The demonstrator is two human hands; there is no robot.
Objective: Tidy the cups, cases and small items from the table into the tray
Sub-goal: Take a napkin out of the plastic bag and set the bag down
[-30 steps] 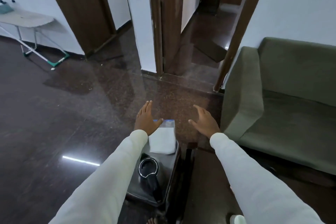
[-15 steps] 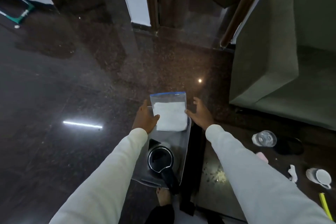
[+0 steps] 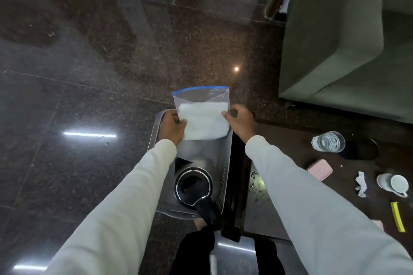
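A clear zip bag (image 3: 202, 114) with a blue seal and a white cloth inside is held over the far end of the grey tray (image 3: 224, 176). My left hand (image 3: 173, 126) grips its left edge and my right hand (image 3: 241, 124) pinches its right edge. In the tray's near end lies a black-lidded steel kettle (image 3: 193, 187). On the dark table (image 3: 335, 203) to the right are a clear glass (image 3: 328, 142), a pink case (image 3: 319, 169), a crumpled white scrap (image 3: 361, 184), a white cup on a saucer (image 3: 394, 184) and a yellow strip (image 3: 397, 216).
A green sofa (image 3: 344, 40) stands at the right behind the table. A black round object (image 3: 361, 149) lies beside the glass. Polished dark stone floor (image 3: 89, 96) spreads to the left and ahead. My feet and dark trousers (image 3: 196, 250) show below the tray.
The view has tilted down from the room to the tray and table. Both hands went from open above the bag to gripping its two sides, and the bag is lifted off the tray.
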